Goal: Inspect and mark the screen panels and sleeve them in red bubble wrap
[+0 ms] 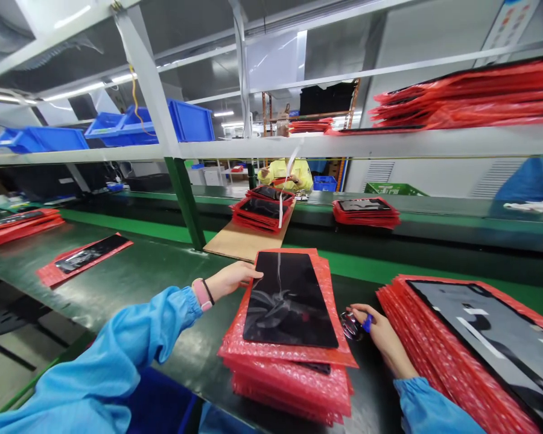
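A black glass panel (289,301) lies on top of a stack of red bubble-wrap sleeves (294,389) in front of me. My left hand (233,281) is closed at the panel's upper left edge, thumb on top and fingers underneath, mostly hidden. To the right of the stack, my right hand (376,330) is closed around a shiny, round, silvery object with a blue part (353,325), whose kind I cannot make out. Close beside that hand rises another stack of red bubble-wrap sleeves (429,349), topped by a large grey-backed panel (484,325).
Further red stacks sit on cardboard (235,241) and on the far bench (366,212). One sleeved panel (90,253) lies at left. A green post (184,202) carries a white shelf (271,148) with blue bins (190,120). A person in yellow (298,172) works opposite.
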